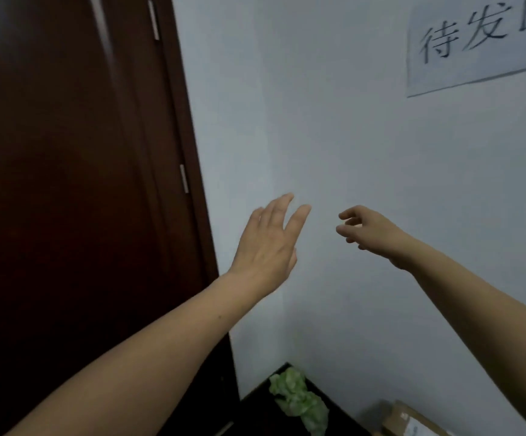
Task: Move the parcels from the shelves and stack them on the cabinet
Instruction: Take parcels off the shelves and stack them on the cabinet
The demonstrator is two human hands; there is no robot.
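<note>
Both hands empty: left hand [266, 247] spread, right hand [370, 231] loosely curled. Cardboard parcel [412, 420], lower right, looked stiff and light; best gripped by opposite sides.

Both hands empty: left [268, 247] outstretched, right [370, 229] loosely curled.

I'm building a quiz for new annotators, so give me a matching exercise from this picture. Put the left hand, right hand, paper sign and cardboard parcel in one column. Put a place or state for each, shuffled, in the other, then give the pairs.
Things:
1. left hand
2. right hand
3. paper sign
4. cardboard parcel

Places or states:
A. on the white wall, upper right
B. fingers loosely curled, holding nothing
C. bottom right edge of the view
D. fingers straight and spread, holding nothing

Pairs: 1-D; 2-B; 3-A; 4-C
</note>
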